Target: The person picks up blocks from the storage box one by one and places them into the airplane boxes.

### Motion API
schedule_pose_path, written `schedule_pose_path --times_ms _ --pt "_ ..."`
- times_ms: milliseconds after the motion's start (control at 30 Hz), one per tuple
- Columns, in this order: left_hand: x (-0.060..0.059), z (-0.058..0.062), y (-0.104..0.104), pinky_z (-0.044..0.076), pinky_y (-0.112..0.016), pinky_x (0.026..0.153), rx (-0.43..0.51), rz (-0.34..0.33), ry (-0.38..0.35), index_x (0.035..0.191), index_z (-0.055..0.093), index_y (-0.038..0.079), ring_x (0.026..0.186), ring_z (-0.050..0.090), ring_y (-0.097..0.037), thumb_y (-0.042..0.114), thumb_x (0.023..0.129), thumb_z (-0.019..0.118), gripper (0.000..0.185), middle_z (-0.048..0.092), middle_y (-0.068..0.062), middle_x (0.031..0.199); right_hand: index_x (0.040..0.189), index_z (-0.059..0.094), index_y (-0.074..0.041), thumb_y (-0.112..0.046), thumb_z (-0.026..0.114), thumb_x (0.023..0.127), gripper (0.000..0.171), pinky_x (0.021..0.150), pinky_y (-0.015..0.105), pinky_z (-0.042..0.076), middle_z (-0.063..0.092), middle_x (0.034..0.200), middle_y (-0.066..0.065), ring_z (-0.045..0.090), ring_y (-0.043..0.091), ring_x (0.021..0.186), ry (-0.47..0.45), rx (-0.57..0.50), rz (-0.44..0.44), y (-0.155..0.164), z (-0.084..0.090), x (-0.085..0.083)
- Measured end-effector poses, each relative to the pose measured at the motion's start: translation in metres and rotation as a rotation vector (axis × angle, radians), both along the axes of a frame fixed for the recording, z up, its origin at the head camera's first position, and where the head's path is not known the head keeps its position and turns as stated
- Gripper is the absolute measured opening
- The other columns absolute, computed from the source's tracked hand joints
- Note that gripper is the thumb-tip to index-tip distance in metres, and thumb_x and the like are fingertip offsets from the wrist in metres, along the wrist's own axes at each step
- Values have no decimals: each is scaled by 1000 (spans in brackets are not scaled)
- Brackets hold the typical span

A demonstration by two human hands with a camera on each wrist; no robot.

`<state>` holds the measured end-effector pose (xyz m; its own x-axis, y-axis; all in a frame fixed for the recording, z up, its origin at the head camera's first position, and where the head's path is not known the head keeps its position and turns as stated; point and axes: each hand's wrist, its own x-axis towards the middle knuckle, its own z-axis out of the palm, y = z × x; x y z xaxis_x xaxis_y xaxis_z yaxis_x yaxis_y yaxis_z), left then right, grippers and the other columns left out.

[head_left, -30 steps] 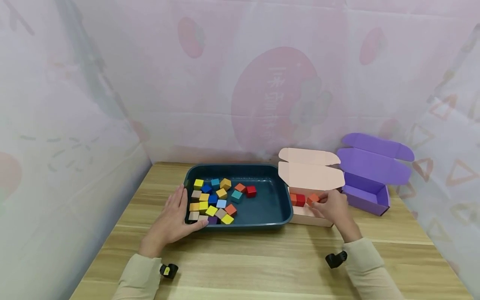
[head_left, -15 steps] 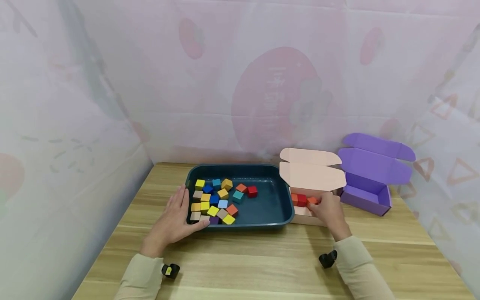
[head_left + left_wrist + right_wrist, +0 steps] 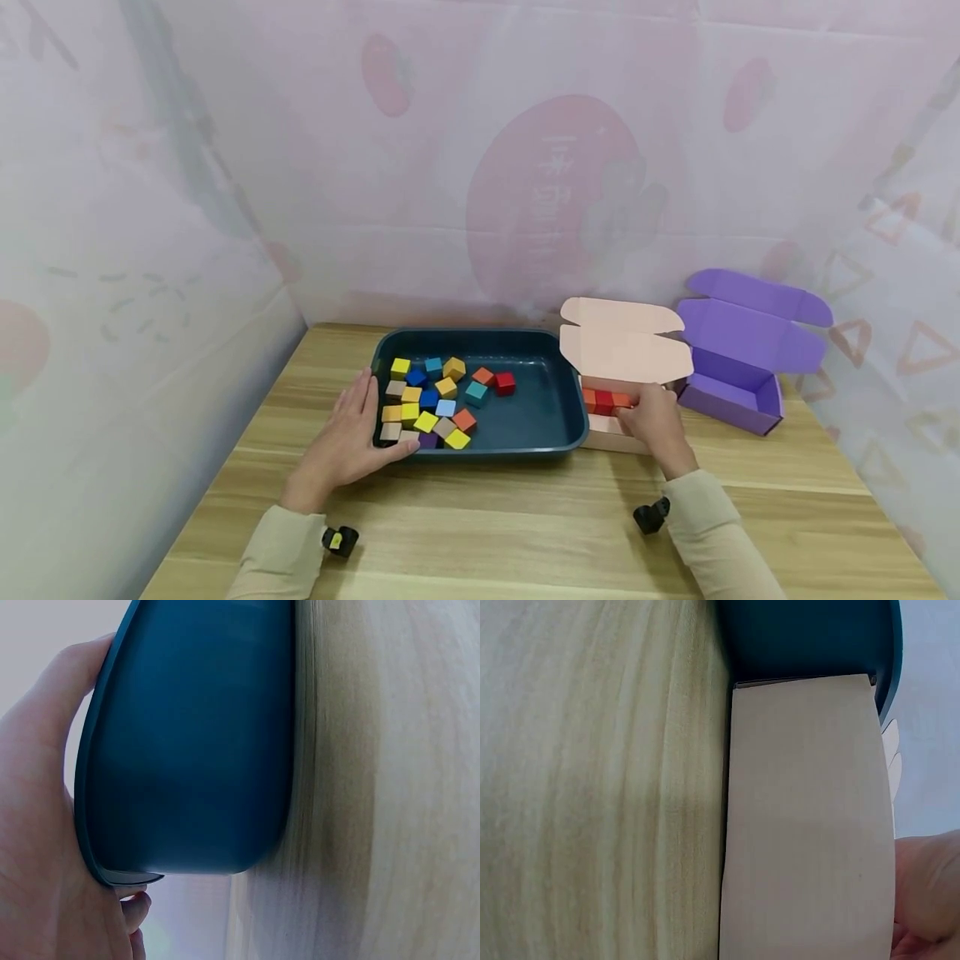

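- Pale wooden table [image 3: 525, 517] is carrying the whole setup, and a pink-printed translucent sheet [image 3: 525, 167] is enclosing it on three sides.
- You are resting your left hand [image 3: 347, 442] flat against the near-left corner of the dark teal tray [image 3: 551, 417]; the fingers are lying straight along its wall, and the left wrist view is showing the palm pressing the tray's rim.
- That tray is holding a loose cluster of coloured cubes [image 3: 431, 404] towards its left half, with a red cube [image 3: 504, 382] and an orange cube [image 3: 482, 375] sitting slightly apart to the right of the cluster.
- You are keeping your right hand [image 3: 654, 419] at the open pink box [image 3: 626, 358], which is standing just beside the tray's right wall, its lid flap folded back.
- Your right fingers are curling over an orange block [image 3: 622, 400] inside that box; they appear to be pinching it, though the hand is covering much of the contact.
- A red block [image 3: 603, 402] and another orange block [image 3: 588, 399] are lying in a row to its left, touching one another.
- An open purple box [image 3: 731, 392] is standing to the right of the pink one, near it but apart.
- Both of your sleeves are beige, each with a small black wrist camera [image 3: 651, 517] strapped on.
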<state>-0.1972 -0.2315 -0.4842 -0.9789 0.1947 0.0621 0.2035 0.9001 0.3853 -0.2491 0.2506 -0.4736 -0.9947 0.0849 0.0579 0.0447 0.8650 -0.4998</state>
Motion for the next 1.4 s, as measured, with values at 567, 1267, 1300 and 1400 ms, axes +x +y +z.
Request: schedule_pose_path --times_ms 567,1267,1300,1400 --pt "-1 0 0 9 -64 133 7 -4 3 167 10 -7 165 7 -45 81 87 62 129 -1 -23 178 104 73 11 -9 74 93 23 60 37 58 68 75 14 66 26 67 44 7 143 -27 53 10" --pt "0 1 0 10 -63 133 7 -5 1 167 9 -6 165 8 -44 82 86 63 131 1 -23 178 123 73 3 -17 83 92 38 91 40 65 78 115 17 75 22 97 -44 118 527 -116 69 -36" --pt "0 1 0 10 -63 133 12 -5 1 167 10 -6 165 8 -44 81 86 63 131 1 -23 178 124 73 3 -18 83 92 39 91 39 65 78 115 16 74 22 97 -54 134 547 -120 69 -40" --pt "1 1 0 9 -63 133 12 -5 3 167 9 -6 165 8 -44 81 86 63 131 1 -23 178 125 74 1 -18 83 92 39 93 38 64 77 116 15 72 21 99 -95 178 585 -131 68 -51"
